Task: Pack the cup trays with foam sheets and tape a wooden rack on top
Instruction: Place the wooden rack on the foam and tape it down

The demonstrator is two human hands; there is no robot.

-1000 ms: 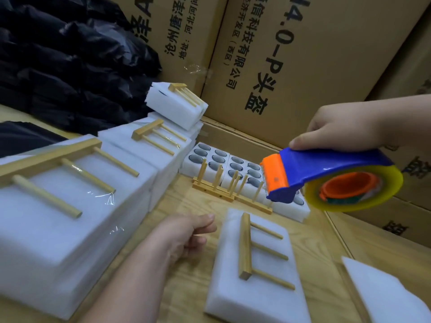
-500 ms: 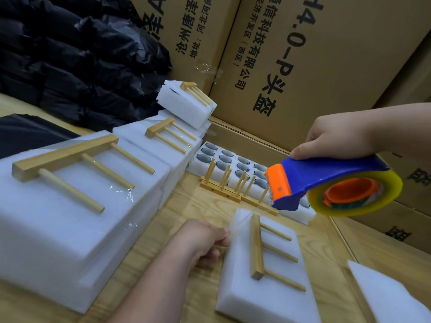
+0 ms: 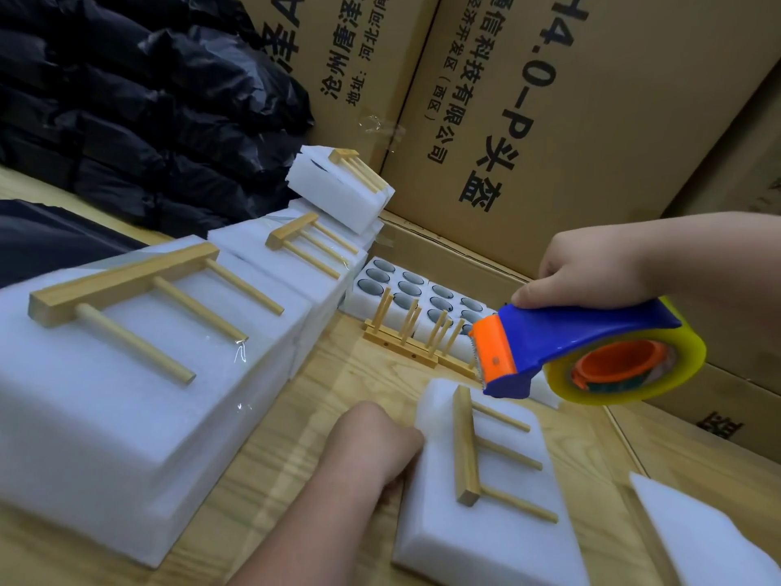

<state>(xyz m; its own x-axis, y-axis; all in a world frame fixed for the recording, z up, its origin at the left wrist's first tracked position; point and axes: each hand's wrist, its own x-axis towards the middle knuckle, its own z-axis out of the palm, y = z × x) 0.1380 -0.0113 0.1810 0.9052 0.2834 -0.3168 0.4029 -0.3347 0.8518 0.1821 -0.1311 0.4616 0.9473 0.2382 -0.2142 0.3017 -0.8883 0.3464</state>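
wooden bench point(image 3: 338, 399), cartons behind; right hand point(image 3: 591, 268) grips the tape dispenser point(image 3: 583, 353) aloft, left hand point(image 3: 372, 441) curled against the foam pack point(image 3: 498, 522), its fingers hidden.

worktop point(image 3: 338, 399): light wood grain | 6 o'clock: foam pack point(image 3: 486, 513) with rack on top | 9 o'clock: row of taped packs point(image 3: 105, 416) running toward 12 | 1 o'clock: cup trays point(image 3: 405, 289), loose racks point(image 3: 405, 340) standing just before them | 4 o'clock: foam sheet point(image 3: 710, 539) | 10 o'clock: black bags point(image 3: 126, 133)
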